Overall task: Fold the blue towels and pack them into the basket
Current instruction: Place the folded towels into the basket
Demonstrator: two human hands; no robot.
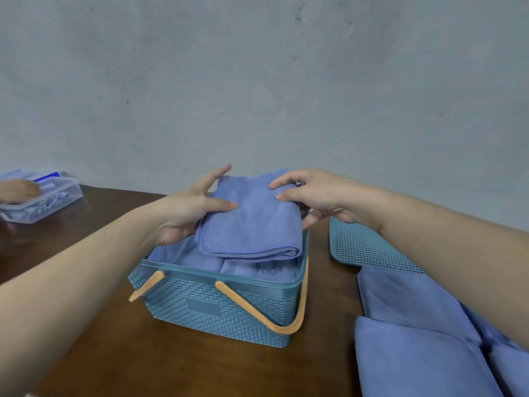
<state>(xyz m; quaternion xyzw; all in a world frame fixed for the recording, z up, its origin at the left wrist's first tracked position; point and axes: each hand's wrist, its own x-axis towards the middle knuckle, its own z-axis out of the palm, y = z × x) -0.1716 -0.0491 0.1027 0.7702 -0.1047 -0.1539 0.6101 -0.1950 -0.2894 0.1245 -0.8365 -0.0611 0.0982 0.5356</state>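
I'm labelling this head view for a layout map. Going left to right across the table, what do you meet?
Clear plastic container → left hand → folded blue towel held over the blue basket → right hand → perforated lid → blue towels.

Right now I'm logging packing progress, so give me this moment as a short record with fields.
left hand: holds the folded towel's left edge
right hand: holds its right edge
folded towel: above the basket, over the towels packed inside
basket: blue, on the table, orange handles down
lid: perforated, flat, right of the basket
towels still out: on the table, lower right
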